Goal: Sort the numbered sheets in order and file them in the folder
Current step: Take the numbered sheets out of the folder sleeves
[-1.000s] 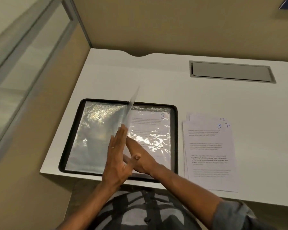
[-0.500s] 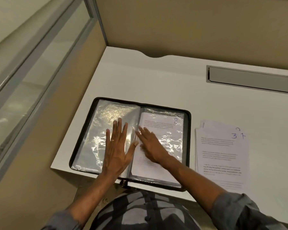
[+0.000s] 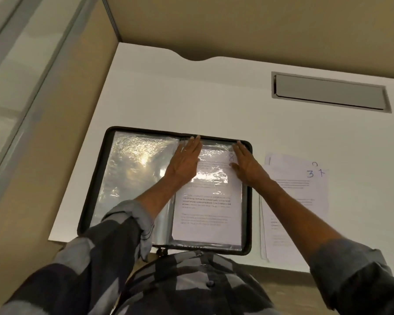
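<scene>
hands (image 3: 216,160) lie flat on the open folder's (image 3: 93,189) far right page.

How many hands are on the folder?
2. The left hand lies flat on the folder beside its spine; the right hand lies flat at the top right corner of sheet 8.
</scene>
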Action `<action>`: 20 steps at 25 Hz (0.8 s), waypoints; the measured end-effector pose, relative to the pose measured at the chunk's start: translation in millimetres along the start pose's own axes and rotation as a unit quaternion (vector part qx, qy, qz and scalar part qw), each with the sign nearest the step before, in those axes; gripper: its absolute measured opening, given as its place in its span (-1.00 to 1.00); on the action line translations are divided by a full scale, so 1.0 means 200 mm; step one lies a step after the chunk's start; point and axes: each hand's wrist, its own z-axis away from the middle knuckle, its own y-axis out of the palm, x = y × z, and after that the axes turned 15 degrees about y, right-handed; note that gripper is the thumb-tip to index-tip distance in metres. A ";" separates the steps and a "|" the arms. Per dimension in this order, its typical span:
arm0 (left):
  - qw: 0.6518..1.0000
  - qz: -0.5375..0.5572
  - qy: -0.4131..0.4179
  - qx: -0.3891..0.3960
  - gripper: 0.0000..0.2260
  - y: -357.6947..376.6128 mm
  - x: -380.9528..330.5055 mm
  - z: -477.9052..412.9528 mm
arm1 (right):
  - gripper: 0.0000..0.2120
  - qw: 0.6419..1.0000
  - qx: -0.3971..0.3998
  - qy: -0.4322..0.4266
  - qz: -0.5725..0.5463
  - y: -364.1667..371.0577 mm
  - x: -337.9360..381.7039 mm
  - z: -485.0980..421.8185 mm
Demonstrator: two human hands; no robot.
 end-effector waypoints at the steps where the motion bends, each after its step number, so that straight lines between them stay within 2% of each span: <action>1: 1.000 0.001 -0.003 0.015 -0.46 0.01 0.02 -0.05 | -0.38 1.000 -0.012 -0.009 0.004 -0.05 0.01 -0.04; 5: 1.000 0.004 0.007 0.018 -0.50 0.09 0.03 -0.10 | -0.53 0.999 -0.008 -0.034 0.006 -0.16 0.12 -0.17; 10: 0.988 0.033 0.064 -0.136 -0.78 0.08 0.09 -0.05 | -0.69 0.993 0.047 -0.095 0.056 -0.18 0.30 -0.35; 12: 0.981 0.062 0.069 -0.170 -0.89 0.03 0.11 -0.03 | -0.77 0.988 0.076 -0.120 0.065 -0.17 0.36 -0.40; 15: 0.979 0.108 0.067 -0.158 -0.93 0.00 0.13 -0.02 | -0.82 0.981 0.132 -0.125 0.069 -0.15 0.43 -0.47; 20: 0.980 0.123 0.085 -0.129 -0.90 -0.03 0.18 -0.05 | -0.83 0.966 0.188 -0.083 0.159 -0.18 0.50 -0.56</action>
